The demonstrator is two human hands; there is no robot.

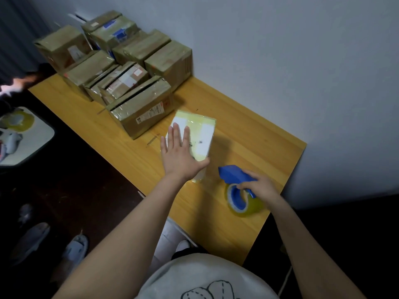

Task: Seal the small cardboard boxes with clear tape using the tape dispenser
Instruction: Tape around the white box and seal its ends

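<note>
Our left hand [180,155] lies flat and open on the box [195,134]; our right hand [262,186] grips the dispenser [234,175] on the bench [248,137].

On the yellow wooden table [248,134], taped brown cardboard boxes [121,70] stand behind the flat white taped box [201,134]; the blue tape dispenser [236,186] lies right of it.

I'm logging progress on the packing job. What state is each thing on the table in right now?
Small white box: lying flat, taped over, left hand pressing it.
Left hand: open, palm down on the box.
Tape dispenser: resting on the table, gripped.
Right hand: closed around the dispenser.
Brown boxes: stacked at the far end, wrapped in tape.
</note>
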